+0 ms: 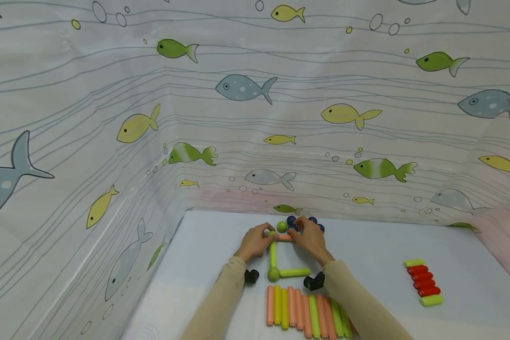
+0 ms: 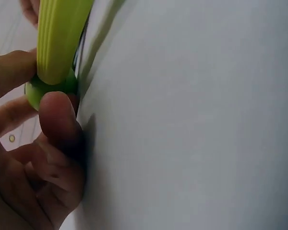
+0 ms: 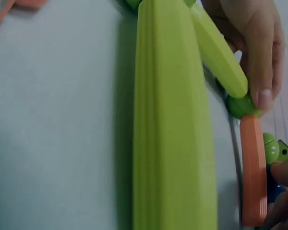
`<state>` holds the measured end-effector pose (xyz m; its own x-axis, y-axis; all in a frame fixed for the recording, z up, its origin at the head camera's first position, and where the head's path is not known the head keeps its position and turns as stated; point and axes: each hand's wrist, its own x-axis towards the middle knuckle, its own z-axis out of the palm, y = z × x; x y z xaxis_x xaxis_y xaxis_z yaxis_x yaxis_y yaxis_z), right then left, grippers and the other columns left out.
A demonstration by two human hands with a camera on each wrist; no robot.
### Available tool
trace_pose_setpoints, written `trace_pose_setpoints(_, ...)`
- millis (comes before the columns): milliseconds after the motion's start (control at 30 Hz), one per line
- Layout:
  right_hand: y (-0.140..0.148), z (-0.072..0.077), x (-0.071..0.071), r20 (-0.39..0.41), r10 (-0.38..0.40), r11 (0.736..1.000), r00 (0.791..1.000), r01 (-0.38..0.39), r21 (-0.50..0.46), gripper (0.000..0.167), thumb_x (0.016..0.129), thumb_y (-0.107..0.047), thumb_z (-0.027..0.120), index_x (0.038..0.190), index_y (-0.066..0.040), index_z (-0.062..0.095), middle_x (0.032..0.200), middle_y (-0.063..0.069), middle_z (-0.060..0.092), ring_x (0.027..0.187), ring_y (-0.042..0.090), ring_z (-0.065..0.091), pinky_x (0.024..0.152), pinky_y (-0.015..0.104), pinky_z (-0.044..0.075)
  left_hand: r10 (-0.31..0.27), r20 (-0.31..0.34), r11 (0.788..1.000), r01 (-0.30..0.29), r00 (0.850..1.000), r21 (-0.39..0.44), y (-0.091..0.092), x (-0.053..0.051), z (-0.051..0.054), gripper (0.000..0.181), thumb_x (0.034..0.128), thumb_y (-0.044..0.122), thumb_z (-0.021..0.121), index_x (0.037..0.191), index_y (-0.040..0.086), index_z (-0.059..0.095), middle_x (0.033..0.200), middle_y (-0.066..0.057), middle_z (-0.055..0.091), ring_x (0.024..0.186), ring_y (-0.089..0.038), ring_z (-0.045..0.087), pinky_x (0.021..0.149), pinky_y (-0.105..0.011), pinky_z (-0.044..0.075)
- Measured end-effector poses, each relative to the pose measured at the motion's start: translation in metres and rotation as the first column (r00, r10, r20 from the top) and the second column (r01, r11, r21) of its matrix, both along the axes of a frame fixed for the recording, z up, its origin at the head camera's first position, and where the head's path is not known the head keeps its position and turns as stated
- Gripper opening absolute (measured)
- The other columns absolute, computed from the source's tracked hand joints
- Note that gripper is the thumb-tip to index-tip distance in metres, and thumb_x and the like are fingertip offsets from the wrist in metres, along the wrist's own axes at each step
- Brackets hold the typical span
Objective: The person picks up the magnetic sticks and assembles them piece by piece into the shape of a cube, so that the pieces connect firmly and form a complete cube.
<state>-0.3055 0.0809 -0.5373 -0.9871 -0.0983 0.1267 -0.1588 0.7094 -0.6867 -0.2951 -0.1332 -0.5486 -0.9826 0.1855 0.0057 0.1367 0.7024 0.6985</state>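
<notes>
We see left hand (image 1: 254,243) pinching green ball (image 3: 239,107) — lime stick (image 1: 273,255) and orange stick (image 3: 253,172) meeting it; right hand (image 1: 311,239) at blue ball (image 3: 274,189) — pinched or not, we cannot tell.

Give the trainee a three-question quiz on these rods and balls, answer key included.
1. How many red rods lie off to the right?
2. True or false: the left grip holds a red rod.
3. In the head view, what colour is the ball at the near left corner of the three-rod frame? A red; B dark blue; C green.

Key
1. Four.
2. False: it holds the green ball where a yellow-green rod meets an orange rod.
3. C.
</notes>
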Motion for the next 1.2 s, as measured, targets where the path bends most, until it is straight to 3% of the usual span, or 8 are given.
trace_pose_setpoints(233,0.007,-0.003,-0.003,-0.03,0.077,0.997,0.997,-0.076,0.02,0.034,0.103,-0.021,0.069,0.133,-0.006,0.066,0.112,0.015,0.073,0.102,0.033,0.069,0.09,0.054,0.055,0.027,-0.033,0.999,-0.028,0.999,-0.025,-0.007,0.0,-0.005,0.03,0.1038,0.042,0.068,0.124,0.019,0.071,0.082,0.003,0.055,0.071,-0.014,0.049,0.065,-0.029,0.036)
trace_pose_setpoints(333,0.009,-0.005,-0.003,-0.051,0.137,0.99,0.989,-0.134,0.054,0.034,0.105,-0.019,0.066,0.137,-0.008,0.066,0.113,0.016,0.073,0.104,0.033,0.067,0.091,0.056,0.054,0.014,-0.043,1.0,-0.015,0.999,-0.02,-0.01,-0.001,-0.006,0.03,0.1041,0.042,0.067,0.124,0.02,0.07,0.079,0.004,0.054,0.069,-0.013,0.048,0.064,-0.028,0.036)
trace_pose_setpoints(467,0.013,-0.007,-0.001,-0.084,0.185,0.981,0.979,-0.179,0.072,0.031,0.105,-0.015,0.066,0.135,-0.006,0.066,0.116,0.018,0.073,0.108,0.037,0.067,0.094,0.059,0.054,-0.003,-0.026,0.999,0.005,1.0,0.046,-0.014,0.0,-0.009,0.029,0.1047,0.039,0.067,0.123,0.018,0.07,0.072,0.006,0.052,0.062,-0.01,0.045,0.06,-0.025,0.035)
trace_pose_setpoints(633,0.022,-0.005,0.003,-0.067,0.185,0.981,0.98,-0.18,0.072,0.031,0.105,-0.011,0.065,0.134,0.0,0.063,0.12,0.021,0.07,0.11,0.037,0.068,0.096,0.057,0.055,-0.022,0.031,0.986,0.017,0.999,0.168,-0.018,0.003,-0.012,0.026,0.1061,0.034,0.066,0.125,0.016,0.069,0.067,0.006,0.049,0.056,-0.01,0.043,0.055,-0.023,0.035)
trace_pose_setpoints(800,0.034,-0.006,0.008,-0.01,0.191,0.979,0.982,-0.189,0.079,0.031,0.106,-0.01,0.063,0.134,0.002,0.061,0.116,0.021,0.07,0.098,0.031,0.069,0.09,0.054,0.056,-0.026,0.078,0.978,0.009,0.997,0.211,-0.019,0.007,-0.012,0.026,0.1076,0.033,0.063,0.126,0.016,0.066,0.069,0.005,0.054,0.054,-0.011,0.045,0.052,-0.025,0.036)
trace_pose_setpoints(933,0.041,-0.007,0.014,-0.013,0.222,0.974,0.975,-0.221,0.05,0.03,0.104,-0.01,0.066,0.132,0.0,0.062,0.114,0.019,0.071,0.087,0.022,0.065,0.086,0.051,0.055,-0.026,0.081,0.975,0.007,0.996,0.221,-0.021,0.007,-0.012,0.025,0.1078,0.033,0.064,0.126,0.015,0.065,0.068,0.004,0.056,0.052,-0.011,0.046,0.051,-0.025,0.037)
trace_pose_setpoints(1200,0.043,-0.007,0.016,-0.046,0.227,0.973,0.973,-0.224,0.055,0.031,0.104,-0.011,0.065,0.133,0.001,0.061,0.115,0.019,0.069,0.101,0.031,0.067,0.09,0.056,0.054,-0.035,0.085,0.97,0.014,0.996,0.242,-0.02,0.004,-0.014,0.024,0.1074,0.033,0.064,0.125,0.017,0.066,0.065,0.005,0.056,0.049,-0.011,0.044,0.049,-0.025,0.038)
